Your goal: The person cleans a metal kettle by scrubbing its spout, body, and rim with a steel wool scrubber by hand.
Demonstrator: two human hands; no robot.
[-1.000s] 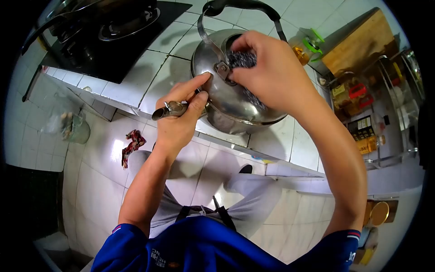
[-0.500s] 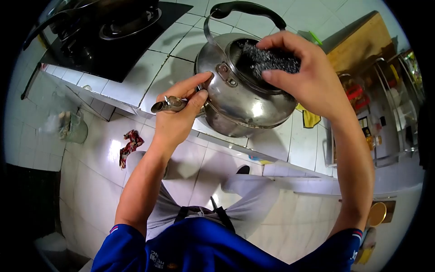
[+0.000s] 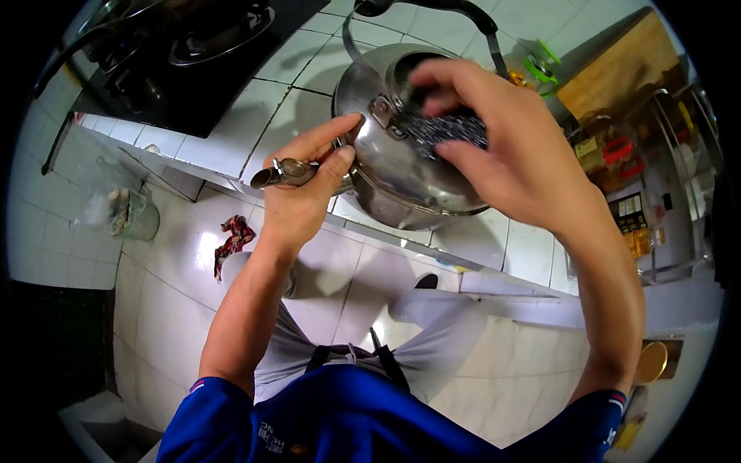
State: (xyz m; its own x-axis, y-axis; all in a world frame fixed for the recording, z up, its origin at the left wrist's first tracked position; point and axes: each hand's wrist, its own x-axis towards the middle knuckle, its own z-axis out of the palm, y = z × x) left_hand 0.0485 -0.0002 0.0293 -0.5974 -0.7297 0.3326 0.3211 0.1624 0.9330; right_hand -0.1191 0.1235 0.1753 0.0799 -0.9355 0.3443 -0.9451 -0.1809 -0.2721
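Note:
A round metal kettle (image 3: pixel 390 181) with a black-topped handle (image 3: pixel 432 6) stands on the white tiled counter, its top opening uncovered. My left hand (image 3: pixel 301 185) is closed round its spout (image 3: pixel 284 173), fingertips against the kettle's side. In my right hand (image 3: pixel 502 131) is a dark, glittering scouring pad (image 3: pixel 444 133), which lies against the kettle's upper surface just below the opening. My right fingers are partly blurred, and the hand covers the right part of the kettle.
A black gas stove (image 3: pixel 185 85) is at the upper left. Behind the kettle at right are a green-lidded jar (image 3: pixel 536 71), a wooden board (image 3: pixel 617 62) and a rack (image 3: pixel 668 170) with bottles. A patterned cloth (image 3: pixel 234 241) and a bin (image 3: pixel 139 216) are on the floor.
My right hand with the pad moved right across the kettle opening, then back left and down onto the kettle's shoulder. My left hand has stayed at the spout.

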